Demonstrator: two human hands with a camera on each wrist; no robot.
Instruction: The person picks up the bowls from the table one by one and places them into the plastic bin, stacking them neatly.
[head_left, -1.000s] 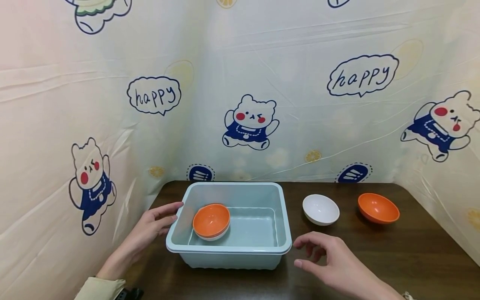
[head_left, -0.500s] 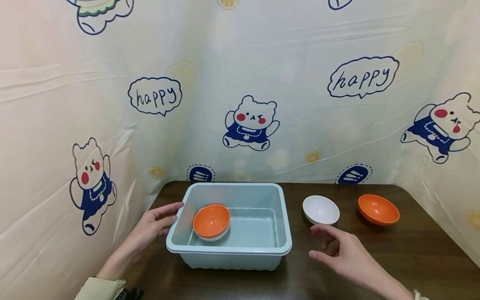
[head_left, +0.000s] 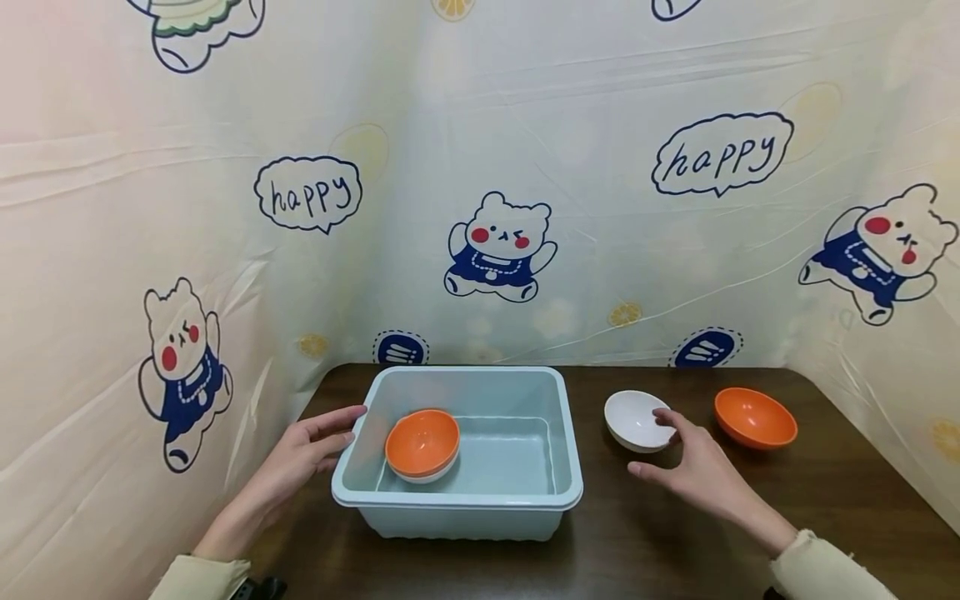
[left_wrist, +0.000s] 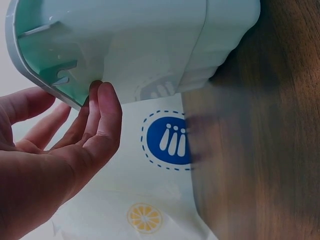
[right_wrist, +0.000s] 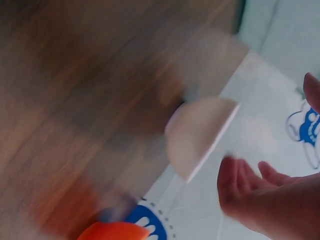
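My left hand (head_left: 311, 446) rests its fingertips against the left rim of a pale blue plastic basin (head_left: 487, 500); in the left wrist view, fingers (left_wrist: 107, 107) touch the outer wall under the rim. Inside the basin, an orange bowl (head_left: 422, 442) is nested in a white bowl (head_left: 423, 477). On the table to the right stands another white bowl (head_left: 633, 417), with my right hand (head_left: 697, 462) at its near right side. The index fingertip overlaps that bowl's rim in the head view; the right wrist view shows the fingers apart from the bowl (right_wrist: 197, 132). The right hand holds nothing.
A second orange bowl (head_left: 755, 418) stands at the far right of the dark wooden table (head_left: 622, 550). A printed curtain (head_left: 592, 167) hangs close behind and along both sides.
My right hand has moved from beside the basin's right corner, rightward and then forward, to the white bowl on the table. The left hand and the basin have stayed put.
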